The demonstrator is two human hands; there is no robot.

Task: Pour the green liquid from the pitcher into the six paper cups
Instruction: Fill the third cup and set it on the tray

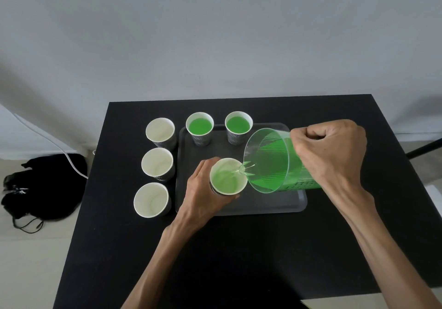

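Note:
My right hand [331, 152] grips the handle of a clear pitcher [270, 162] of green liquid, tipped to the left over the dark tray [282, 203]. Its spout touches the rim of a paper cup [227, 177], and green liquid runs into that cup. My left hand [201, 189] is wrapped around this cup's left side, holding it over the tray. Two cups filled with green liquid [200, 127] [238, 125] stand at the tray's far edge. Three white-lined cups with no liquid [160, 130] [157, 164] [151, 200] stand in a column on the black table, left of the tray.
The black table [119, 249] ends at a grey wall behind. On the floor to the left lie a black bag [45, 186] and a white cable [52, 143]. A white sheet [435, 196] shows at the right edge.

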